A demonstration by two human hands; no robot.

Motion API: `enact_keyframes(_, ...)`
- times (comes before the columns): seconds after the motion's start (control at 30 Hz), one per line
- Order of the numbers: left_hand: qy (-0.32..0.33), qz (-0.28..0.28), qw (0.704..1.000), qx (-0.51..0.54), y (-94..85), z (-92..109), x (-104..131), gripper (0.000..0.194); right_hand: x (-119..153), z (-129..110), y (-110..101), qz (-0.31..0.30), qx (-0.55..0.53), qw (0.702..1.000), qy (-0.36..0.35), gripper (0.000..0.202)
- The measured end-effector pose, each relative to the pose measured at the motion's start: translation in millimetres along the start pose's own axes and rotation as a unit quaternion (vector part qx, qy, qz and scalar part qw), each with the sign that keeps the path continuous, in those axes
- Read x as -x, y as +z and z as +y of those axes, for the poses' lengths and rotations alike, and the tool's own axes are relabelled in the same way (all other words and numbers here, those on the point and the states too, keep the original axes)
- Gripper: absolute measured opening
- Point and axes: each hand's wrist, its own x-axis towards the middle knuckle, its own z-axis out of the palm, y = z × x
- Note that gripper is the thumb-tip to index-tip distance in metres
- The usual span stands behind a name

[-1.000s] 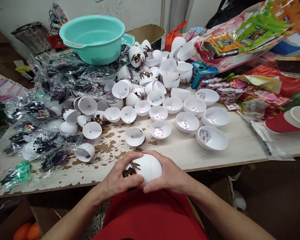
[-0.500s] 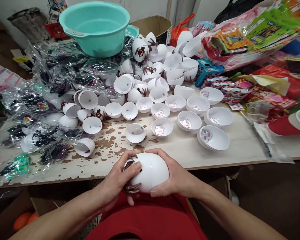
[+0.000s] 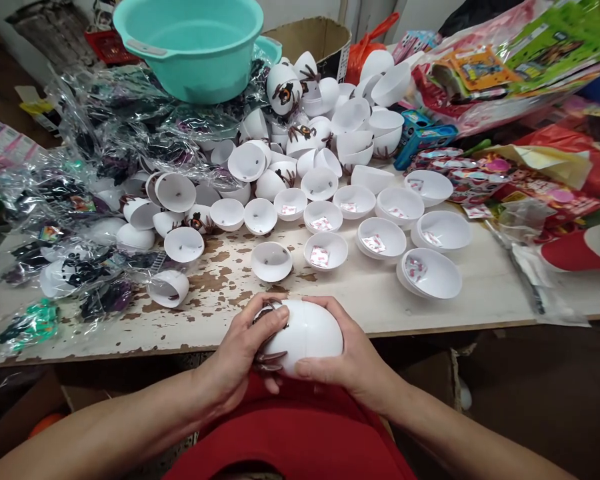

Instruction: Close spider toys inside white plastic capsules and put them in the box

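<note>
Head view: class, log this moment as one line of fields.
left hand: grips white plastic egg, spider-print end | right hand: grips plain end | behind: open white half-shells on chipped white table

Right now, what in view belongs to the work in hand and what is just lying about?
In hand:
- closed white plastic egg with spider print, in left hand and right hand
- open white egg halves holding small packets
- empty white egg halves

Lying about:
- teal plastic basin
- clear cellophane bags
- colourful toy packaging
- cardboard box
</note>
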Motion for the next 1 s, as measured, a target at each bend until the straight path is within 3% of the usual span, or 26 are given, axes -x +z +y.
enact_keyframes(0.23,0.039,0.031,0.999,0.0,7.2,7.7,0.4,0.048,6.5,-8.5,7.0,0.051,-0.002,0.999,-0.009,0.089)
enact_keyframes(0.33,0.005,-0.019,0.998,-0.06,-2.5,7.7,-14.1,0.059,-5.3,-5.9,-2.4,0.017,-0.028,0.998,0.057,0.082)
enact_keyframes(0.47,0.08,-0.094,0.984,-0.126,-18.4,8.1,-29.0,0.073,-12.7,-4.6,-14.2,-0.029,-0.062,0.994,0.085,0.08)
enact_keyframes(0.53,0.094,-0.084,0.984,-0.123,-21.6,6.9,-29.9,0.068,-10.4,-5.9,-16.8,-0.057,-0.058,0.994,0.067,0.083)
enact_keyframes(0.6,0.066,-0.07,0.992,-0.087,-20.5,3.8,-26.2,0.062,-5.9,-7.3,-17.2,-0.075,-0.025,0.996,0.045,0.087)
enact_keyframes(0.7,0.024,-0.064,0.997,-0.035,-12.9,-3.6,-15.2,0.063,2.2,-7.6,-15.0,-0.054,0.048,0.997,0.033,0.081)
enact_keyframes(0.83,0.053,-0.036,0.998,-0.011,-2.7,-8.7,-6.7,0.062,8.0,-4.6,-10.2,-0.046,0.067,0.996,0.033,0.076)
enact_keyframes(1.0,0.103,-0.013,0.993,-0.061,-1.6,-1.8,-18.5,0.057,3.4,-2.6,-11.6,-0.016,0.029,0.999,0.012,0.079)
